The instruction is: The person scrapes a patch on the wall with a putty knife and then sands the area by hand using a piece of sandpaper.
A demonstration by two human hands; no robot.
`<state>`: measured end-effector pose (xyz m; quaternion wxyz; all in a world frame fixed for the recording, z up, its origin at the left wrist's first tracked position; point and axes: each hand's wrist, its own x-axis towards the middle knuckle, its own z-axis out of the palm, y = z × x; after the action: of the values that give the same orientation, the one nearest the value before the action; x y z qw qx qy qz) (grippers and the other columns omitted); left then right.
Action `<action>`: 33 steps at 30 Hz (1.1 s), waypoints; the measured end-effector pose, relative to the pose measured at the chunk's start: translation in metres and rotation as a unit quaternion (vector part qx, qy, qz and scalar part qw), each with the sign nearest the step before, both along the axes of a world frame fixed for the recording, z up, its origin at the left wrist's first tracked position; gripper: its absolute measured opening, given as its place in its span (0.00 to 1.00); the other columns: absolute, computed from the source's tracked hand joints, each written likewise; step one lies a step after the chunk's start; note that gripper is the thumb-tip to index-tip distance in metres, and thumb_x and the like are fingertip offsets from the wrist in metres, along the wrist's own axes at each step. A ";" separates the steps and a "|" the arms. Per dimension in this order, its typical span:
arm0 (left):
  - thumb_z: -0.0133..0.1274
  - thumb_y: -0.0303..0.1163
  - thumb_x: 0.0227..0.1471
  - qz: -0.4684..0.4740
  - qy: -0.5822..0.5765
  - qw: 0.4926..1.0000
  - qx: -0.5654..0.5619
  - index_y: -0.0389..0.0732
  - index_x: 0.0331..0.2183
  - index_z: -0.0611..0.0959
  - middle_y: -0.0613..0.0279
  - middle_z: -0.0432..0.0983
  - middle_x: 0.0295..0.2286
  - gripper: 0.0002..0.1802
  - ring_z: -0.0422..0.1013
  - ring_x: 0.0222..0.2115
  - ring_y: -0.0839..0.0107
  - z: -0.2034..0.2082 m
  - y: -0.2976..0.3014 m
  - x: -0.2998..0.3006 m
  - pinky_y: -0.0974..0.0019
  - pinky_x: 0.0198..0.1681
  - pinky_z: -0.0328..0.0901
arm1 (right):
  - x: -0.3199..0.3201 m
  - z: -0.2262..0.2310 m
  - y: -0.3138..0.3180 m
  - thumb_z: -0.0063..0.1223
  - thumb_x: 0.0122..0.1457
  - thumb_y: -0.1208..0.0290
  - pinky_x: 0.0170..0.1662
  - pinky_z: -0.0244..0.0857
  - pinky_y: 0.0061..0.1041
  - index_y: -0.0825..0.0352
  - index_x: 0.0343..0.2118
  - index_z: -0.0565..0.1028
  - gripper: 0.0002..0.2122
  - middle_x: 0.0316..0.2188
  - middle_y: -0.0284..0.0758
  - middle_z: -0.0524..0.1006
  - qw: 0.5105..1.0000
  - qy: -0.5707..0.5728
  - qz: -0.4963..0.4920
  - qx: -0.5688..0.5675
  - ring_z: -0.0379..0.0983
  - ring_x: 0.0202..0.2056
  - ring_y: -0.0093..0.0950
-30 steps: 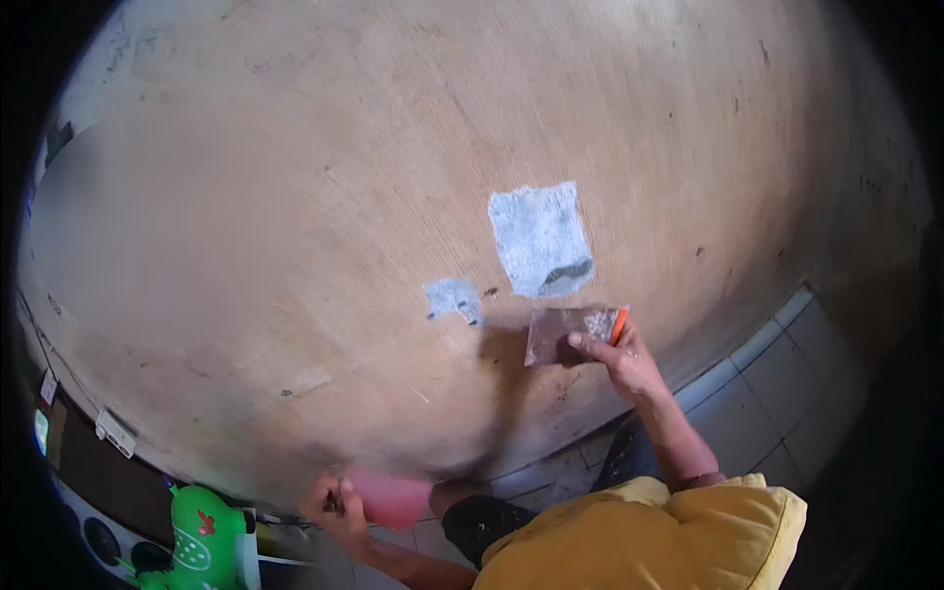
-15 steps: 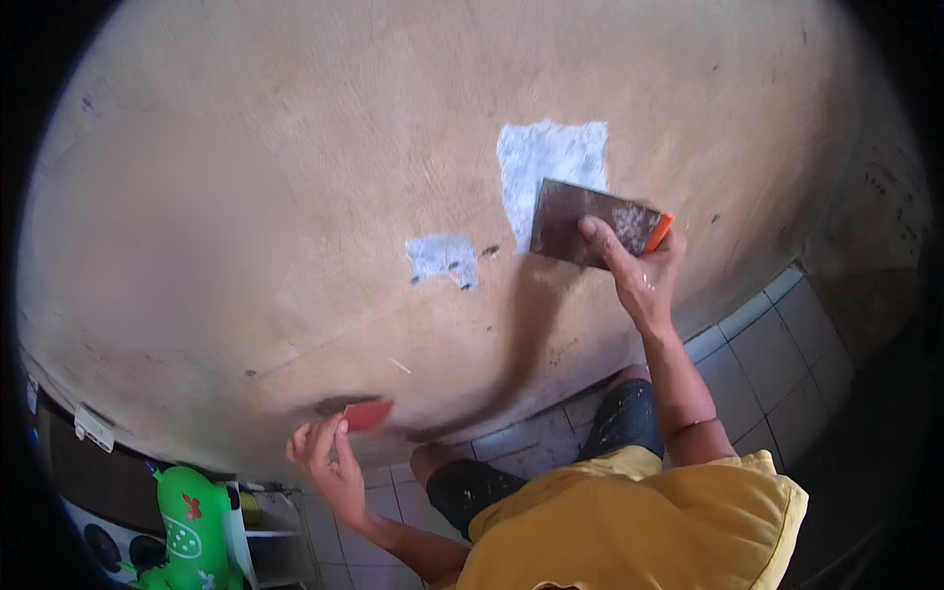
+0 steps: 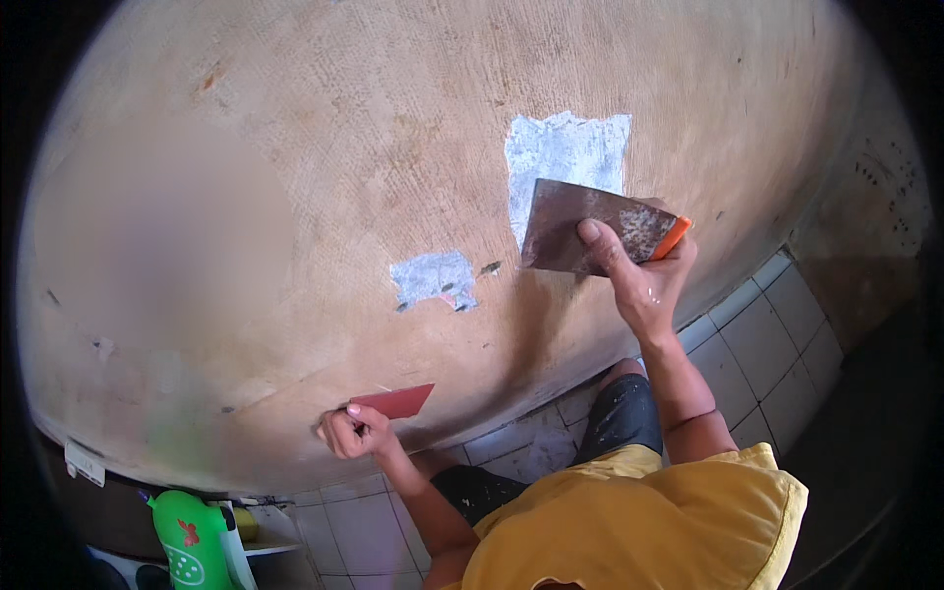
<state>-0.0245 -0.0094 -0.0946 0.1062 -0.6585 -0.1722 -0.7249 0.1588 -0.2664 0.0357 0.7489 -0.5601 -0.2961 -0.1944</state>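
My right hand (image 3: 651, 290) grips a wide putty knife with an orange handle (image 3: 672, 237), thumb laid flat on its dull grey-brown blade (image 3: 560, 231). Pale dried smears mark the blade, which overlaps the lower part of a large white patch (image 3: 568, 147) on the tan wall (image 3: 393, 128). Whether it touches the wall I cannot tell. Lower left, a thin red rectangular scraper (image 3: 401, 400) is pinched by one end in my left hand (image 3: 352, 433), its other end pointing right. A smaller whitish patch (image 3: 431, 277) with dark nicks lies between the two hands.
Pale floor tiles (image 3: 767, 364) run along the wall's foot, below my hands. At lower left stands a bright green toy figure (image 3: 187, 541), beside a pale shelf (image 3: 270, 536). A white box-like fitting (image 3: 85, 464) is at the far left edge.
My left hand has shifted right and slightly up, its fingers more curled, and the red scraper has swung to show more of its length. My right hand and putty knife have barely moved.
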 end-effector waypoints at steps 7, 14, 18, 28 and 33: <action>0.45 0.37 0.53 0.000 -0.023 0.999 0.027 0.39 0.12 0.61 0.60 0.54 0.10 0.23 0.53 0.12 0.62 -0.001 0.001 0.004 0.62 0.18 0.48 | -0.001 -0.006 0.001 0.62 0.48 0.72 0.20 0.61 0.14 0.73 0.27 0.71 0.12 0.17 0.29 0.73 0.998 0.028 -0.047 -0.006 0.67 0.18 0.15; 0.45 0.38 0.52 0.004 -0.029 0.999 0.017 0.39 0.12 0.60 0.60 0.53 0.10 0.24 0.53 0.12 0.62 -0.006 0.003 0.002 0.61 0.18 0.49 | -0.007 -0.003 0.006 0.63 0.48 0.73 0.22 0.62 0.15 0.73 0.29 0.71 0.12 0.18 0.30 0.73 0.998 0.041 -0.054 0.006 0.68 0.20 0.15; 0.44 0.37 0.52 0.008 -0.027 1.000 0.002 0.39 0.12 0.61 0.59 0.56 0.11 0.22 0.55 0.12 0.61 -0.003 -0.003 0.004 0.61 0.20 0.51 | -0.008 -0.010 0.004 0.63 0.47 0.74 0.23 0.63 0.15 0.74 0.29 0.71 0.12 0.19 0.31 0.73 0.996 -0.002 -0.090 0.004 0.69 0.20 0.16; 0.43 0.35 0.52 -0.003 0.009 1.000 -0.010 0.38 0.13 0.62 0.59 0.57 0.11 0.21 0.56 0.13 0.60 0.000 -0.003 -0.002 0.61 0.21 0.52 | -0.001 -0.023 -0.005 0.61 0.48 0.73 0.27 0.61 0.16 0.70 0.28 0.70 0.10 0.22 0.28 0.72 0.997 0.024 -0.075 0.023 0.66 0.22 0.16; 0.43 0.36 0.52 0.005 0.014 1.000 -0.018 0.38 0.14 0.63 0.58 0.59 0.12 0.20 0.58 0.14 0.60 -0.002 0.000 -0.005 0.61 0.21 0.53 | -0.004 -0.027 0.012 0.60 0.48 0.75 0.31 0.61 0.16 0.71 0.28 0.69 0.10 0.24 0.31 0.71 0.995 -0.019 -0.097 0.033 0.67 0.25 0.17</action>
<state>-0.0292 -0.0097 -0.0963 0.1006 -0.6697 -0.1865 -0.7118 0.1549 -0.2547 0.0087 0.7388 -0.5577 -0.2474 -0.2864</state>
